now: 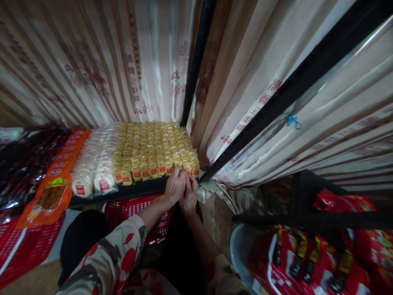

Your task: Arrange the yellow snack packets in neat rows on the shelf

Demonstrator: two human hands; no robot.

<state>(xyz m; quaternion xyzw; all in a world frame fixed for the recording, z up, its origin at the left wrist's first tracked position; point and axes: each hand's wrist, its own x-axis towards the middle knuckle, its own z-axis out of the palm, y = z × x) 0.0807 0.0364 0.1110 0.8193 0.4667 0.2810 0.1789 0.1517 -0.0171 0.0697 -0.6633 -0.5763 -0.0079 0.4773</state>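
Note:
Rows of small yellow plastic-wrapped snacks (153,147) with red-and-white labels stand packed together on a low black shelf (144,186). At the front right end of these rows, my left hand (175,186) and my right hand (189,194) are side by side and touching. Both have their fingers bent and closed on a yellow wrapped snack in the front row; the fingers partly cover it. Left of the yellow rows lie two rows of round white wrapped snacks (105,182), also with red labels.
Further left are orange snack packets (52,194) and dark shiny packets (27,164). Red plastic baskets (135,207) stand below the shelf. Black posts (196,65) rise before pale curtains (156,49). At lower right, a tub (238,241) sits near red packets (319,258).

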